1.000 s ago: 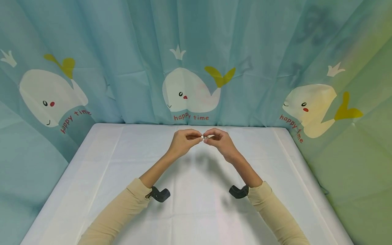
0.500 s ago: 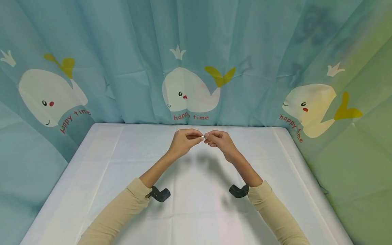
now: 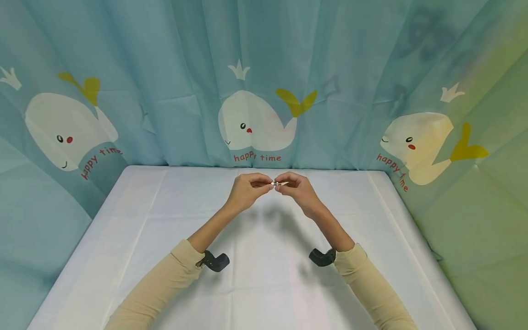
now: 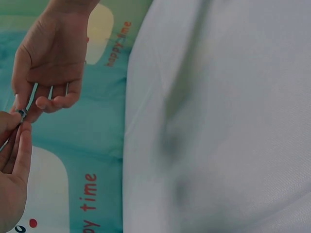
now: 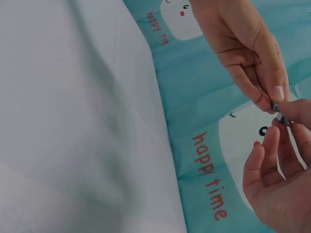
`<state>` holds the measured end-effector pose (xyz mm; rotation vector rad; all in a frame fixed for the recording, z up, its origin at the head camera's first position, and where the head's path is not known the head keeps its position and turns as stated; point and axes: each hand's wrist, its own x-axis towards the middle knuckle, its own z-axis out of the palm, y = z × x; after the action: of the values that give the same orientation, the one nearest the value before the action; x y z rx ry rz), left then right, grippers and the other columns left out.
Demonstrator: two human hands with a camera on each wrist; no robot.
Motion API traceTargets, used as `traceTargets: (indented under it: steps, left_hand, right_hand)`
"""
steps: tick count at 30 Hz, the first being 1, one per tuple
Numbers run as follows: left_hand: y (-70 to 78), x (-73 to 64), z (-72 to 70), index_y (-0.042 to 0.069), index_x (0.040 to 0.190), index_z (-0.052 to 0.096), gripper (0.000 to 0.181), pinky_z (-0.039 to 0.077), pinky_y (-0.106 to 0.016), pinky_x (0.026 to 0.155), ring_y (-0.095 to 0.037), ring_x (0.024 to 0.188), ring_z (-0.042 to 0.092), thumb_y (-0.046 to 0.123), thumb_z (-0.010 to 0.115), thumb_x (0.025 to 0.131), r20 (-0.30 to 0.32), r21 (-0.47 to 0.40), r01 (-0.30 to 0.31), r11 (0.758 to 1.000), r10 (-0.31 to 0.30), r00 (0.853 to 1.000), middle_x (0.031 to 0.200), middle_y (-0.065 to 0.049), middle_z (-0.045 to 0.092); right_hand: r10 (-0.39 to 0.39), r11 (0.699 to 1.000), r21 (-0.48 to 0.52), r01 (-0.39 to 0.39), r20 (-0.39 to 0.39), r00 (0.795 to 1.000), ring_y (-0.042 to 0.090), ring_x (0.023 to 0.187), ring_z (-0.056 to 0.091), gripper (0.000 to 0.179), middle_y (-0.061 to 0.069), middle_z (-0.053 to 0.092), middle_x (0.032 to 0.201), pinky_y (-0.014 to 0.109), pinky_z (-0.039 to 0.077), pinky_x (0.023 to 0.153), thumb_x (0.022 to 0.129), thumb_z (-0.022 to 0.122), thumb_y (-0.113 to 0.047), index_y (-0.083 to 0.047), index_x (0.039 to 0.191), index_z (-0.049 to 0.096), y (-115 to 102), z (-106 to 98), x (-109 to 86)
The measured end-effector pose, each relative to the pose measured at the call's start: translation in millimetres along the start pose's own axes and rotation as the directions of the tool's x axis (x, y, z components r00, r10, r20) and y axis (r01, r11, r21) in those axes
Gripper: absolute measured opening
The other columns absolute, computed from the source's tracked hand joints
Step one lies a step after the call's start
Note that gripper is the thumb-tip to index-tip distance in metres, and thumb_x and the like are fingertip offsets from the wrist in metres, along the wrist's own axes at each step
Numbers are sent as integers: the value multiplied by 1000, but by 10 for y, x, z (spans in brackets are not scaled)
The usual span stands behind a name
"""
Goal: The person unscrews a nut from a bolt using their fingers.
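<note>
A small silvery bolt point(image 5: 287, 123) is held in the air between both hands above the far part of the table, its threaded end showing in the right wrist view. What looks like a nut point(image 5: 280, 116) sits on its shaft. My left hand point(image 3: 244, 192) pinches one end of the bolt between thumb and fingertips. From the right, the thumb and forefinger of my right hand point(image 3: 301, 193) are at the nut, the other fingers loosely bent. Fingertips cover much of the metal; in the left wrist view only a small glint of the bolt point(image 4: 22, 113) shows.
A white-covered table point(image 3: 264, 266) lies beneath the hands. Blue-green curtain point(image 3: 173, 119) with printed whales hangs along the back and sides. A black wrist mount point(image 3: 216, 261) sticks out from the left sleeve, another mount point(image 3: 322, 257) from the right.
The right thumb and fingers rolled round the nut half a second ago and have turned back, showing more of the bolt again. The left hand stays in place.
</note>
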<state>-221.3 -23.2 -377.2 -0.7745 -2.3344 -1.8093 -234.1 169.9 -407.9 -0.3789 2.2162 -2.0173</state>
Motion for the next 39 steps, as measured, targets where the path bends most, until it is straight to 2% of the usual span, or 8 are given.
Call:
traceTargets:
  steps: [4, 9, 16, 20, 24, 31, 35, 39]
  left_hand:
    - [14, 0, -2, -7, 92, 69, 12, 53, -27, 71, -26, 81, 66, 0, 68, 81, 0, 1, 0, 1000, 0, 1000, 89, -17, 67]
    - [23, 2, 1, -7, 92, 68, 13, 53, -27, 71, -26, 81, 66, 0, 68, 81, -3, -8, 6, 1000, -6, 1000, 90, -17, 67]
    - [21, 10, 4, -7, 92, 68, 13, 53, -27, 69, -26, 80, 66, 0, 68, 81, 9, -21, 4, 1000, -4, 1000, 89, -17, 67]
    - [28, 9, 14, -7, 92, 68, 13, 53, -27, 70, -26, 80, 66, 1, 68, 81, 14, -20, -1, 1000, 1, 1000, 89, -16, 67]
    - [35, 8, 20, -7, 92, 68, 14, 53, -27, 70, -25, 80, 66, 1, 68, 81, 19, -20, 6, 1000, -6, 1000, 89, -16, 67]
    - [27, 14, 21, -7, 92, 69, 12, 53, -26, 70, -25, 80, 66, 0, 68, 81, 20, -19, 11, 1000, -10, 1000, 89, -16, 67]
    - [25, 11, 23, -6, 91, 69, 12, 53, -26, 70, -25, 80, 66, 1, 68, 81, 8, -13, 7, 1000, -7, 1000, 88, -16, 68]
    - [24, 10, 27, -6, 92, 69, 12, 53, -26, 70, -25, 81, 66, 1, 68, 81, 4, -10, 11, 1000, -11, 1000, 89, -16, 67]
  right_hand:
    - [-17, 1000, -8, 17, 2, 1000, 22, 91, 59, 25, 9, 60, 105, 39, 48, 84, 85, 65, -6, 2, 109, 60, 30, -2, 12]
    - [1, 1000, -5, -1, -4, 1000, 23, 89, 59, 28, 9, 57, 107, 40, 48, 83, 85, 66, -12, -2, 111, 59, 18, 1, 7]
    - [106, 994, 5, -106, -53, 993, 19, 77, 57, 36, 10, 63, 89, 31, 51, 75, 89, 60, -34, 0, 101, 63, -18, 2, 22]
    - [146, 989, -11, -147, -51, 988, 18, 74, 56, 46, 10, 63, 82, 34, 51, 76, 87, 61, -39, 6, 96, 63, -20, -8, 28]
    - [146, 989, -16, -147, -50, 988, 18, 74, 56, 46, 9, 62, 79, 39, 50, 80, 87, 62, -37, 8, 96, 62, -22, -12, 26]
    - [93, 996, 21, -92, -44, 995, 25, 81, 57, 23, 7, 64, 86, 36, 50, 80, 87, 62, -21, -1, 98, 64, 1, -24, 9]
    - [53, 999, 13, -52, -27, 998, 32, 88, 55, 21, 8, 63, 92, 40, 48, 82, 86, 64, -15, -3, 102, 63, 12, -31, -1]
    - [23, 1000, -12, -23, -15, 1000, 30, 92, 57, 22, 10, 62, 98, 45, 47, 85, 84, 66, -11, -2, 104, 62, 17, -34, 1]
